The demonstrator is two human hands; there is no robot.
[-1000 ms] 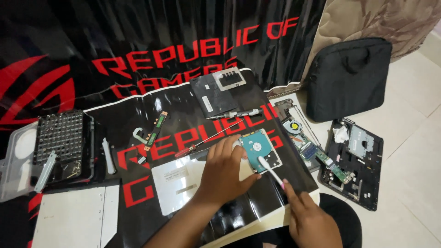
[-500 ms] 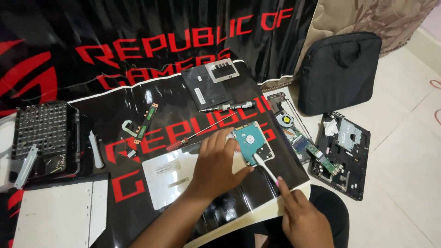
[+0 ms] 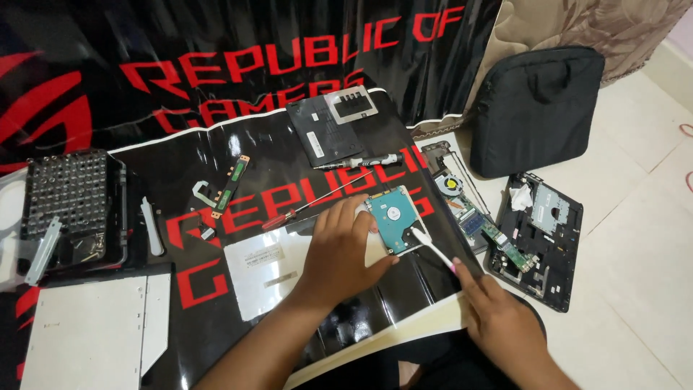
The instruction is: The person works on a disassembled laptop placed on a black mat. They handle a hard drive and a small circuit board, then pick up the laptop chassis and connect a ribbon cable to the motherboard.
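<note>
We steady a bare hard drive [image 3: 393,219] and brush it.

Our left hand [image 3: 339,249] lies flat with fingers spread, its fingertips pressing the drive's left edge on the black and red mat [image 3: 216,303]. Our right hand [image 3: 498,321] is closed around the pink handle of a small white brush [image 3: 431,248], whose head touches the drive's lower right corner. Just beyond the drive lie two screwdrivers [image 3: 317,201] and a black cover panel [image 3: 336,126]. To the right sit an opened laptop base [image 3: 538,235] and a black bag [image 3: 538,108]; far left, a bit set [image 3: 65,195].

Teal-boarded hard drive [image 3: 395,219] flat on mat
</note>
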